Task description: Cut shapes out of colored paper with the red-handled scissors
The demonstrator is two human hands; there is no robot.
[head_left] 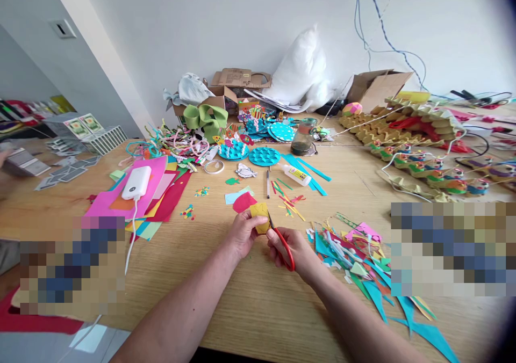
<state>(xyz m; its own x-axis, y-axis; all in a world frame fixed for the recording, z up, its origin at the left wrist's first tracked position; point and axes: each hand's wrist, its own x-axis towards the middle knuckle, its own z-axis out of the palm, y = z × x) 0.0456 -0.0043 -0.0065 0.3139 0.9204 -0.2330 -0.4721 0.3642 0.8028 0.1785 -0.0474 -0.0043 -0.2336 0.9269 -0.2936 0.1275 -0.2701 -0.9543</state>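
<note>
My left hand (245, 233) pinches a small piece of yellow paper (259, 210) with drawn lines on it, held above the table. In my right hand (292, 247) is a pair of scissors (287, 247) with red handles, its blades at the paper's right edge. Just beyond my hands lie a red paper piece (243, 202), a light blue paper piece (233, 196), a pen (267, 184) and thin coloured paper strips (290, 202). A fish cutout (245, 171) and a small green fish (233, 181) lie farther back.
Paper scraps (358, 255) are heaped at right. At left, a white power bank (137, 183) with a cable rests on coloured sheets (100, 199). Behind are a glue bottle (297, 175), blue scaled discs (264, 156), a glass jar (303, 137) and egg cartons (363, 126).
</note>
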